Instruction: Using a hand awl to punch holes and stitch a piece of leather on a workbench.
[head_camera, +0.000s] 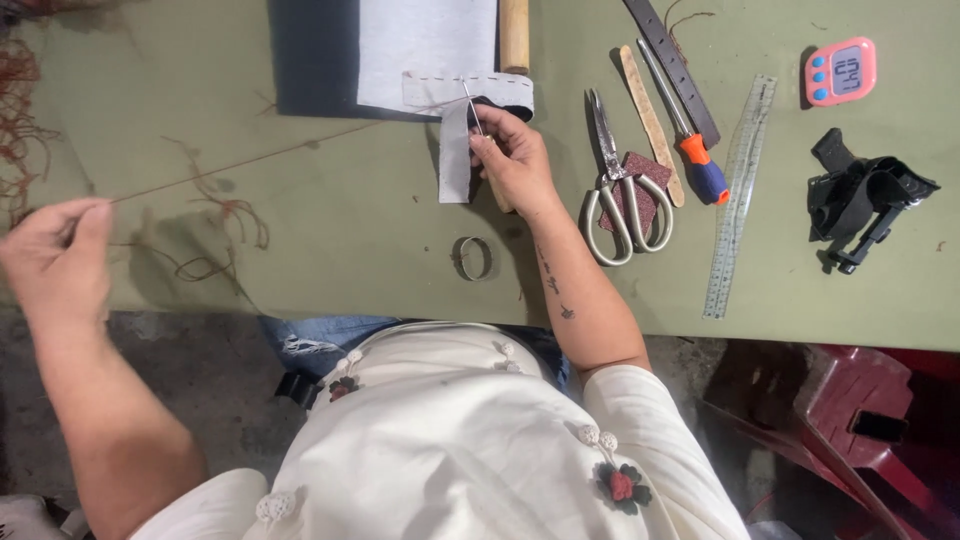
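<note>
My right hand grips a wooden-handled awl whose metal tip pokes at a grey strip of material with a stitched seam. My left hand is far out at the left, pinching a taut brown thread that runs across the green table toward the grey strip. A larger grey sheet lies above the strip.
Scissors rest on a dark red sandpaper piece. Right of them lie a screwdriver, a clear ruler, a pink timer and a black clamp. A metal ring sits near the table edge. Loose brown thread tangles left.
</note>
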